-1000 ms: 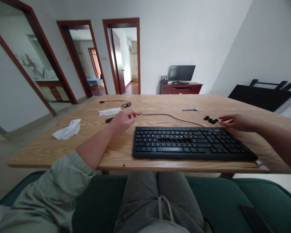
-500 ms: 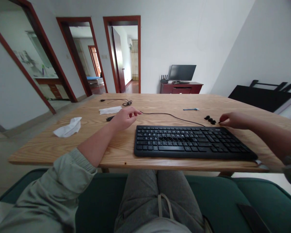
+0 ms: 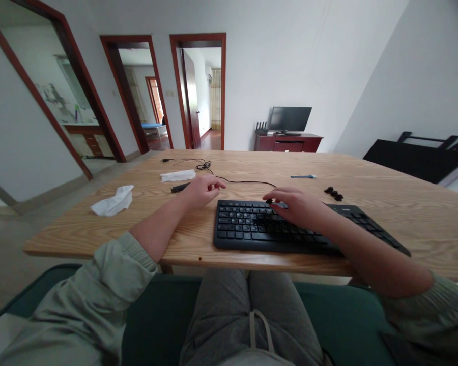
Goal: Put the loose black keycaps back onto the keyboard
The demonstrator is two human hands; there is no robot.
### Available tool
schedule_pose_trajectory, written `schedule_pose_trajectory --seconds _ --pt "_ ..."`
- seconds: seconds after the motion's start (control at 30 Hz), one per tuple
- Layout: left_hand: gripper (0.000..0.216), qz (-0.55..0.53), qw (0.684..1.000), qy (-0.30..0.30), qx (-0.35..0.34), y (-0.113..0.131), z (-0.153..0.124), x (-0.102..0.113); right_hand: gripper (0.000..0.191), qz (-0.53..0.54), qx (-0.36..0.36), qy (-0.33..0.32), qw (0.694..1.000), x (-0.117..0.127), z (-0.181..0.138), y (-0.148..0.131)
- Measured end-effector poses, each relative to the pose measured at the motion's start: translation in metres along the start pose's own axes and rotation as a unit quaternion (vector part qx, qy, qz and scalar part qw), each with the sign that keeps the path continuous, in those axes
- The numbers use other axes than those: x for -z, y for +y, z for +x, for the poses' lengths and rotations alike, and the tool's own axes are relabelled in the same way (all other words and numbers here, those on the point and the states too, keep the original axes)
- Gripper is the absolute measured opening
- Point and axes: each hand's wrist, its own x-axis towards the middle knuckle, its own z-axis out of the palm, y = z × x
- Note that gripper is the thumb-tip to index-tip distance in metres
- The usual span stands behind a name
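A black keyboard (image 3: pixel 232 235) lies near the front edge of the wooden table, with a patch in its middle rows where keycaps look absent. Above its upper middle rows is my right hand (image 3: pixel 301 207), thumb and forefinger pinching a small black keycap (image 3: pixel 269 201). My left hand (image 3: pixel 203 192) rests on the table just left of the keyboard, fingers loosely bent and apart, holding nothing. Several loose black keycaps (image 3: pixel 333 193) sit in a small heap behind the keyboard's right part. My right forearm covers part of the keyboard's right half.
Beside my left hand lies a dark stick-like object (image 3: pixel 180 187), partly hidden. White tissues (image 3: pixel 116 201) and a flatter white tissue (image 3: pixel 177 175) are at the left. A black cable (image 3: pixel 248 181) runs behind the keyboard. A thin blue toothbrush-like item (image 3: pixel 303 176) lies farther back.
My right hand has moved left from the loose keycaps to above the keyboard's middle, carrying one keycap. My left hand stays about where it was.
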Motion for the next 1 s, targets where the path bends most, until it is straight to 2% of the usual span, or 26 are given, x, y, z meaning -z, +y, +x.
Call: schedule_pose_trajectory --seconds 0.07,0.17,0.37,0.47,0.53,0.73,1.0 --pt "0.03 -0.008 1.0 -0.008 0.001 0.0 0.0 -0.001 0.026 -0.012 0.014 -0.017 1.0 -0.01 0.003 -0.004" --pt "0.03 -0.009 1.0 -0.018 0.004 0.001 0.0 -0.002 0.027 -0.032 -0.002 -0.026 0.999 -0.017 0.001 0.0" --pt "0.03 -0.002 0.999 -0.03 0.023 0.004 0.001 -0.002 0.024 0.029 0.008 0.014 0.999 -0.014 -0.007 0.0" --pt "0.03 0.002 0.999 -0.036 0.025 0.005 0.001 -0.002 0.02 0.04 -0.017 0.025 0.999 -0.013 -0.008 -0.007" --pt "0.031 0.009 0.999 -0.042 0.024 0.005 0.001 -0.002 0.018 0.054 -0.016 0.02 0.998 -0.014 -0.008 -0.01" --pt "0.032 0.011 0.999 -0.043 0.021 0.004 0.001 -0.002 0.022 0.098 0.051 0.0 0.994 -0.018 -0.008 -0.01" --pt "0.029 0.004 0.999 -0.028 0.02 0.005 0.0 0.0 0.022 0.11 0.016 -0.027 0.993 -0.012 -0.011 -0.01"
